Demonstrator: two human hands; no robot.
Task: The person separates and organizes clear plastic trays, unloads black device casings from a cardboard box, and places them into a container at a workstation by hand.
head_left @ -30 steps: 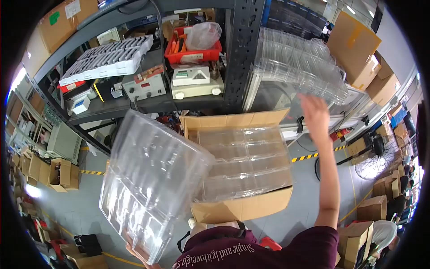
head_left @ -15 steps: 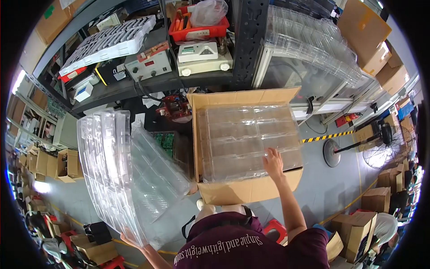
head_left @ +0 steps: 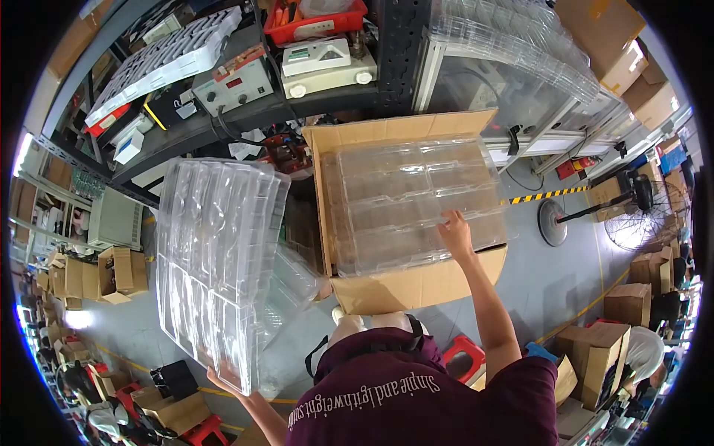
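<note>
My left hand (head_left: pixel 227 383) grips the lower edge of a stack of clear plastic trays (head_left: pixel 216 260), which stands tilted upright at the left. An open cardboard box (head_left: pixel 401 291) sits in front of me with clear compartment trays (head_left: pixel 387 186) lying in its top. Over the near right part of these trays is my right hand (head_left: pixel 455 232), its fingers bent at the tray surface; whether they pinch the plastic is too small to tell. More clear trays (head_left: pixel 290 286) show between the held stack and the box.
Behind the box, a dark shelf (head_left: pixel 245 119) bears a white tray (head_left: pixel 167 63), a red bin (head_left: pixel 316 26) and instruments. Clear trays (head_left: pixel 513 48) are stacked at the upper right. A fan (head_left: pixel 554 223) stands right, and a red stool (head_left: pixel 465 357) is near my right arm.
My right hand has come down from the upper-right tray stack to the trays in the box. The trays in my left hand have swung more upright and their face has turned.
</note>
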